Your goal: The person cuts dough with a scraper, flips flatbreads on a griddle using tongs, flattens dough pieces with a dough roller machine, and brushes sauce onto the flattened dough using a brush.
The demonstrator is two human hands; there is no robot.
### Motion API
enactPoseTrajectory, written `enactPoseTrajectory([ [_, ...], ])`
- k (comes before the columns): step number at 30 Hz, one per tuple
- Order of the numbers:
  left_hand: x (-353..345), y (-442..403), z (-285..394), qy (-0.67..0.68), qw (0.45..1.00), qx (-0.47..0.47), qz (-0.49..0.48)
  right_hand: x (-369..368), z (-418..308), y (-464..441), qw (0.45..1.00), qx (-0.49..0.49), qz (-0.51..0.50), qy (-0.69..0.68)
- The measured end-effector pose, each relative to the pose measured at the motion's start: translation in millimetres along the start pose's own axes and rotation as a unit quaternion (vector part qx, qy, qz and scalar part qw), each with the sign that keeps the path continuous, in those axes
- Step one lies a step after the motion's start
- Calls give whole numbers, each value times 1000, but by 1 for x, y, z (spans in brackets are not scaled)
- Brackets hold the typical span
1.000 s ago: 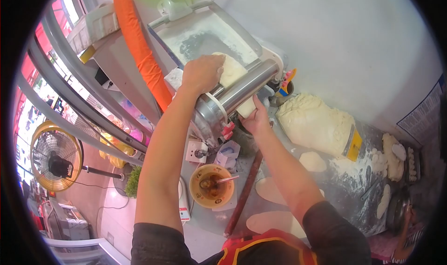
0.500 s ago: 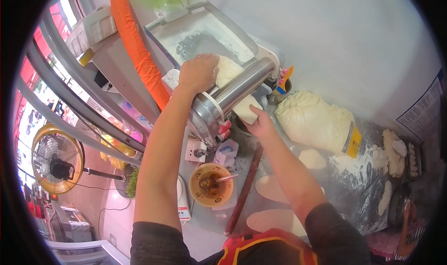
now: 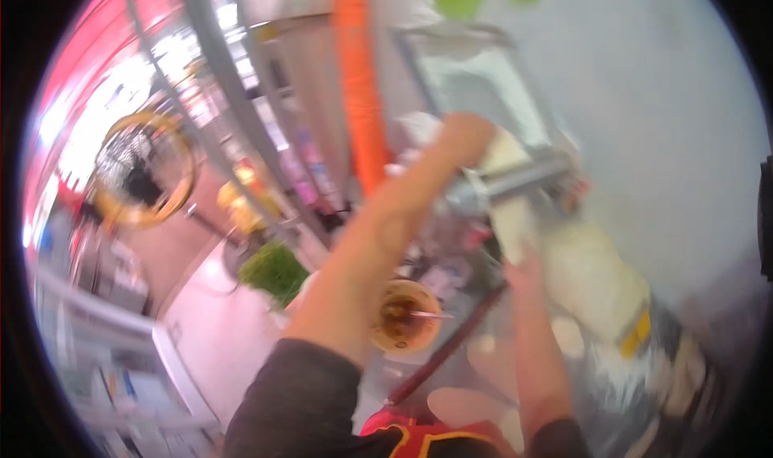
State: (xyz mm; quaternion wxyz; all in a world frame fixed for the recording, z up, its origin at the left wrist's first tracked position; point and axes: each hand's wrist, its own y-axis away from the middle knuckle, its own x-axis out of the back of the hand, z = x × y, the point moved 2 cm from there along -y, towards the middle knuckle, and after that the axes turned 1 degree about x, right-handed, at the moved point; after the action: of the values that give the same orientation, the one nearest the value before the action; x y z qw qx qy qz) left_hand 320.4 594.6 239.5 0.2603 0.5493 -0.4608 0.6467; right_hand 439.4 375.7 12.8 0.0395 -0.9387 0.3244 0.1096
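Motion blurs the head view. My left hand (image 3: 469,138) is on the dough piece (image 3: 505,153) on the tray side of the metal roller (image 3: 527,176); its fingers are smeared. On the near side of the roller a flat dough strip (image 3: 512,220) hangs out, and my right hand (image 3: 523,271) holds its lower end. Beyond the roller is the machine's floured tray (image 3: 483,87). To the right of my right hand lies a large dough mass (image 3: 594,277), with a yellow-handled scraper (image 3: 636,335) at its lower end.
A bowl of brown liquid (image 3: 405,317) stands below the machine, beside a dark red rolling pin (image 3: 447,345). Flat dough pieces (image 3: 463,406) lie on the table. An orange-wrapped post (image 3: 360,95) rises left of the tray. A fan (image 3: 145,168) and a green plant (image 3: 274,274) are at the left.
The view has swung left, so everything appears shifted right and blurred. More of the dough strip has come out below the roller, and my right hand has moved down with it.
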Motion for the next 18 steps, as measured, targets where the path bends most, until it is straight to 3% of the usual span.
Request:
enactPoseTrajectory([
  [1, 9, 4, 4, -9, 1000, 8, 5, 2, -10, 8, 957, 117, 6, 265],
  [2, 16, 7, 6, 3, 1000, 19, 24, 5, -7, 4, 996, 34, -27, 73],
  [3, 18, 9, 6, 31, 996, 36, 75, 8, -3, 0, 981, -60, -21, -183],
  [4, 21, 11, 8, 46, 993, 50, 94, 12, 2, -5, 918, -143, 19, -369],
  [6, 27, 14, 10, 33, 998, 47, 32, 20, 1, 3, 951, -117, 13, -285],
  [10, 23, 8, 11, 11, 999, 36, -26, 8, -22, 25, 929, -158, 93, -322],
  [18, 24, 10, 13, -16, 999, 19, -32, 51, 16, 24, 962, -119, 85, -230],
])
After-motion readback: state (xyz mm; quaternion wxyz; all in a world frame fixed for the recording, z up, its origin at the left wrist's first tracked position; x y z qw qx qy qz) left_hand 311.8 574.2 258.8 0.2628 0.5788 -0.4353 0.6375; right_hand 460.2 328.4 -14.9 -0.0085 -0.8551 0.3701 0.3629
